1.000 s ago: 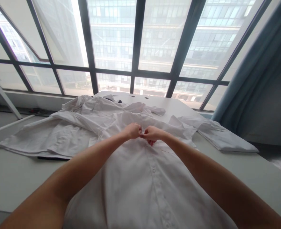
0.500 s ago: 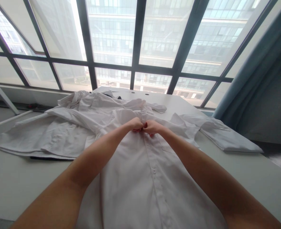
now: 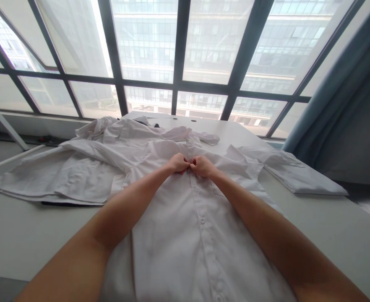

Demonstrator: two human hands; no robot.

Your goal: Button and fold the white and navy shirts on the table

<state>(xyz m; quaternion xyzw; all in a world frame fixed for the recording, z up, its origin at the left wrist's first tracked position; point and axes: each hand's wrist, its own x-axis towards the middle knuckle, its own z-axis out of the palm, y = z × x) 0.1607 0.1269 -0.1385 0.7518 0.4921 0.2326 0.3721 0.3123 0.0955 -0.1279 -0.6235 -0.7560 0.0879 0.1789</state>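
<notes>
A white button-up shirt (image 3: 185, 235) lies front-up on the table, its button strip running toward me. My left hand (image 3: 178, 162) and my right hand (image 3: 203, 166) meet at the top of that strip, just under the collar. Both are closed in a pinch on the shirt's front edges, knuckles nearly touching. What sits between the fingertips is too small to see. One sleeve (image 3: 292, 174) stretches out to the right.
More white garments (image 3: 78, 167) lie in a rumpled heap on the left and far side of the white table (image 3: 21, 235). A large window with dark frames (image 3: 178, 54) fills the back. A blue-grey curtain (image 3: 345, 96) hangs at the right.
Both hands have crept a little farther up the shirt front toward the collar, still pinched together. The view has tilted slightly.
</notes>
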